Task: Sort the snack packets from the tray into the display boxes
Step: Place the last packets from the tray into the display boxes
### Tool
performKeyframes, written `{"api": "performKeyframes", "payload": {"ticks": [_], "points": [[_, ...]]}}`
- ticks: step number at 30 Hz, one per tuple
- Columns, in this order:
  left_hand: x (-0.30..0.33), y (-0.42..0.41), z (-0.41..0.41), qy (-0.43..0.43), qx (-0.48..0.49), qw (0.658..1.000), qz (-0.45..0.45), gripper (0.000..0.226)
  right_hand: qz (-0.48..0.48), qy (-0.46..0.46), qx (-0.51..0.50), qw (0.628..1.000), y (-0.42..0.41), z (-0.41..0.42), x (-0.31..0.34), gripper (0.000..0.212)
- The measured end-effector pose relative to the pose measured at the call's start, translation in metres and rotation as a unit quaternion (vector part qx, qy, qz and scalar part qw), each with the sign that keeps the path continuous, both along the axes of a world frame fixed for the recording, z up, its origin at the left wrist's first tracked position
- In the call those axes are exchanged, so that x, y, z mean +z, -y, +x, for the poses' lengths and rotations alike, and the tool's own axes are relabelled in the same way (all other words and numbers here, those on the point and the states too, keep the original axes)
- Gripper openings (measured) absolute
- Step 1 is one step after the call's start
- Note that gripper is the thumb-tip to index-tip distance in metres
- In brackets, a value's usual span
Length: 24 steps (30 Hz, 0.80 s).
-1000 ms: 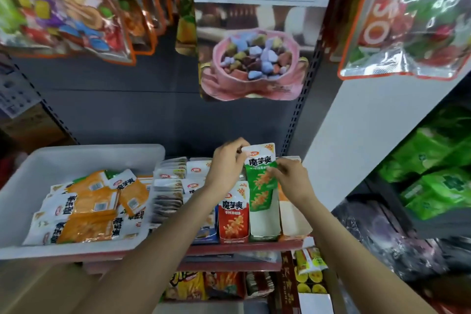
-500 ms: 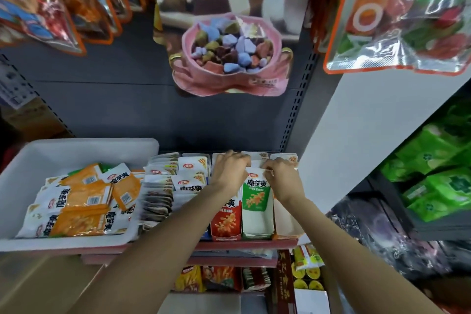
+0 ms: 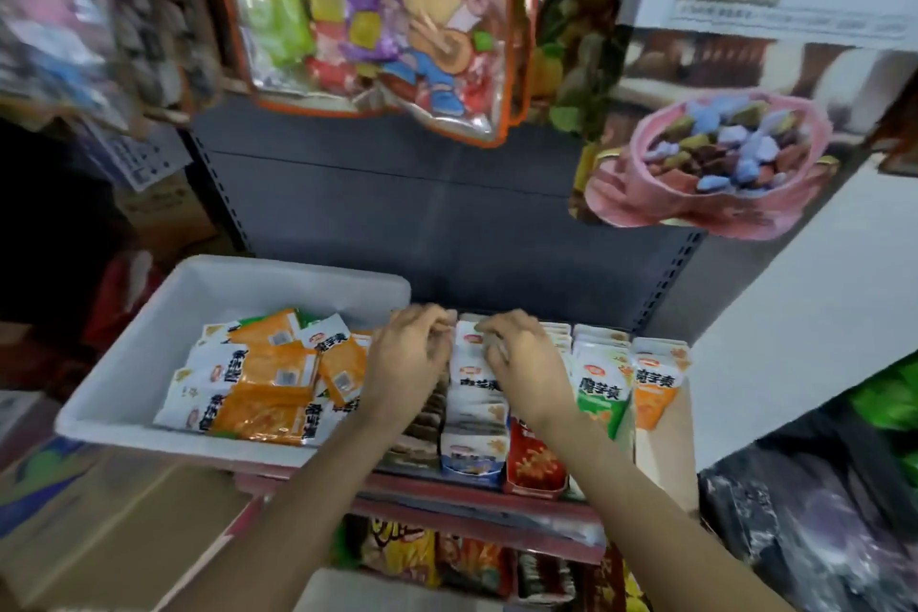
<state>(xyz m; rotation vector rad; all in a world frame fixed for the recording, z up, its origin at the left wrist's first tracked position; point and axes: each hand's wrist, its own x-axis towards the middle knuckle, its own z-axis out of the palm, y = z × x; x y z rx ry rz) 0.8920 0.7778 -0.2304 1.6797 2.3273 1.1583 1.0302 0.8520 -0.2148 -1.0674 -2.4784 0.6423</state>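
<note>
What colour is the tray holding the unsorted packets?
White, a plain plastic tray, seen in the head view, the only one.

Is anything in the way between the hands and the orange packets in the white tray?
Nothing visible is. The orange packets lie uncovered in the open white tray, right beside the left hand. Both it and the right hand are over the display boxes now.
</note>
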Motion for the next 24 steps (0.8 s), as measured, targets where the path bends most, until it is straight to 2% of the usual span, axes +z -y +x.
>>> {"api": "performKeyframes", "payload": {"ticks": [4,8,11,14,16,20,22,24], "points": [[-0.009,0.043,-0.071,0.05,0.068,0.996,-0.012,0.014,-0.018,0.017,0.052,0.998,0.032,-0.067,0.0,0.03],[-0.026,0.08,-0.14,0.112,0.1,0.983,-0.102,0.033,-0.025,0.07,0.097,0.992,0.059,-0.13,-0.006,0.031],[-0.044,0.104,-0.193,0.068,0.129,0.965,-0.22,0.037,-0.048,0.116,0.119,0.985,0.082,-0.182,-0.025,0.036],[-0.064,0.119,-0.231,0.109,0.13,0.941,-0.294,0.048,-0.093,0.166,0.141,0.972,0.101,-0.22,-0.049,0.044],[-0.076,0.124,-0.248,0.135,0.116,0.937,-0.302,0.052,-0.097,0.197,0.153,0.964,0.109,-0.238,-0.061,0.047],[-0.086,0.119,-0.27,0.094,0.088,0.935,-0.329,0.049,-0.09,0.261,0.17,0.946,0.116,-0.258,-0.078,0.063],[-0.09,0.112,-0.28,0.121,0.098,0.927,-0.341,0.046,-0.056,0.302,0.2,0.93,0.118,-0.267,-0.084,0.063],[-0.092,0.104,-0.292,0.152,0.125,0.916,-0.35,0.04,-0.042,0.306,0.208,0.928,0.118,-0.276,-0.087,0.062]]}}
